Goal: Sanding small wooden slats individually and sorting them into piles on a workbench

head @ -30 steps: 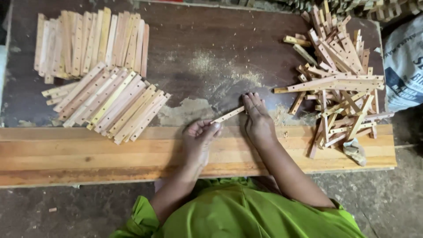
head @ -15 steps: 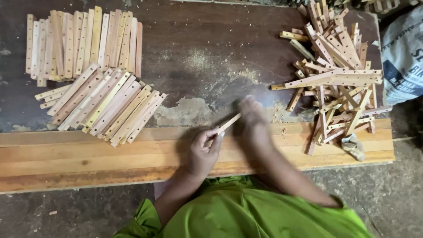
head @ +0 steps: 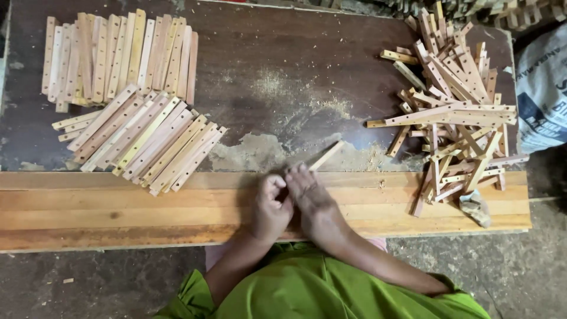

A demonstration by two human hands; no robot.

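Observation:
A thin wooden strip with drilled holes (head: 326, 155) lies slanted at the near middle of the dark worktop. My left hand (head: 270, 207) grips its near end. Beside it, my right hand (head: 310, 198) lies flat over the same end of the strip, fingers pressed along it. Only the strip's far half shows beyond my fingers. Both hands rest over the orange plank (head: 118, 207) that runs along the table's front edge.
Two neat rows of drilled strips (head: 136, 94) lie at the left of the worktop. A loose heap of strips (head: 452, 106) fills the right side. Sawdust (head: 307, 103) is scattered in the middle. A white printed sack (head: 540, 88) stands at the far right.
My right hand slid from the strip's far end back toward me, ending next to my left hand. The strip's far half is now uncovered.

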